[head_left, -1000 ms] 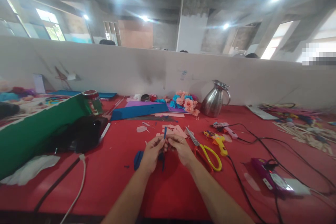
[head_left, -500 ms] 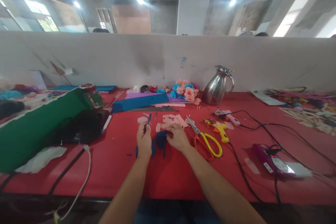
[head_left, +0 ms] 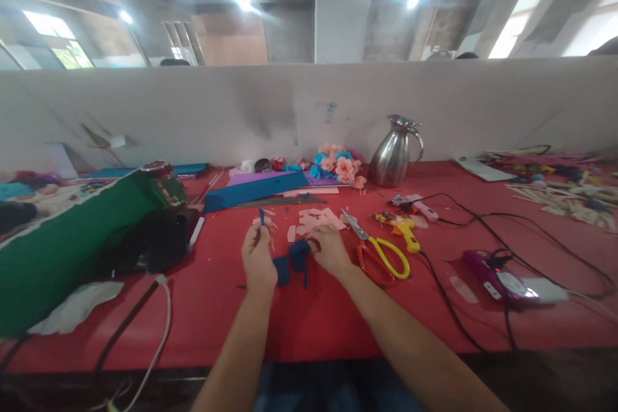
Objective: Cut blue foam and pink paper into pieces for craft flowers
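My left hand (head_left: 258, 261) is closed in a pinch around a narrow dark blue paper strip (head_left: 261, 216), whose tip sticks up above the fingers. To its right, the bent fingers of my right hand (head_left: 329, 250) pinch the edge of a dark blue paper piece (head_left: 298, 255). Another blue paper piece (head_left: 282, 270) lies on the table, partly behind my left hand. Pink paper pieces (head_left: 309, 220) are scattered just beyond both hands. Scissors (head_left: 386, 256) with one yellow and one red handle lie right of my right hand.
A yellow glue gun (head_left: 405, 232) and a pink glue gun (head_left: 421, 207) trail black cords rightward to a purple power box (head_left: 497, 280). Behind stand a steel jug (head_left: 392, 154) and pink and blue paper flowers (head_left: 344, 167). A green panel (head_left: 77, 228) borders the left.
The camera view has shifted slightly. My left hand has moved a little to the left with its strip, away from the blue pieces. My right hand stays at the blue paper piece.
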Motion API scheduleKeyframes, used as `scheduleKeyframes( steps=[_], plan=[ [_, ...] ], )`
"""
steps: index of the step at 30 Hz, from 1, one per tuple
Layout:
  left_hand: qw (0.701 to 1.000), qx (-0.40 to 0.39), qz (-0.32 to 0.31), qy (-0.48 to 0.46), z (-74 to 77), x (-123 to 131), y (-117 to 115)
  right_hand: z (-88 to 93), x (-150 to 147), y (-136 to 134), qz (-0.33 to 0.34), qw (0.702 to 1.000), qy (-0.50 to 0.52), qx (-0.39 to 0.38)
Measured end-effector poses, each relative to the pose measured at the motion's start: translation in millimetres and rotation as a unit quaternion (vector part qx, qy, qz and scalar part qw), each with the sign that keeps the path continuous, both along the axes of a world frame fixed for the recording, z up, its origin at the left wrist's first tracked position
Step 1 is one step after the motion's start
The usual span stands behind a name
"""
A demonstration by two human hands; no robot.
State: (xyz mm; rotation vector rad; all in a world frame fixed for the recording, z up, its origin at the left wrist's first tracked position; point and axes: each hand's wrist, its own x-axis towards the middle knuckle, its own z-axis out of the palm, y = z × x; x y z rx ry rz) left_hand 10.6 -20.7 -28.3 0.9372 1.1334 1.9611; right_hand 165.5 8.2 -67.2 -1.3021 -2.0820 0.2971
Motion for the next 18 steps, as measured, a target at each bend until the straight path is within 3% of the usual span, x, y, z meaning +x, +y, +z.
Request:
scheduleKeyframes(
  steps=[2,5,9,12,18],
  plan=[
    [0.998,0.036,0.004,-0.048,11.1,-15.3,-2.0,-1.4,2.9,1.5,-0.006,1.0,0.009,0.006],
    [0.999,0.029,0.012,-0.043,21.6,-42.0,-7.8,-0.3,2.5,1.2,0.007,1.0,-0.003,0.007],
    [0.998,-0.023,0.056,-0.012,15.2,-58.6,-18.8,5.3,-7.2,-4.6,0.033,0.998,-0.044,0.003],
    [0.998,-0.055,0.031,0.002,5.7,-47.2,-18.7,7.5,-10.8,-8.0,0.034,0.997,-0.065,-0.005],
    [0.985,-0.105,-0.12,0.063,1.0,-5.2,9.2,4.0,-0.6,-9.0,-0.001,0.998,-0.049,-0.03]
  ],
)
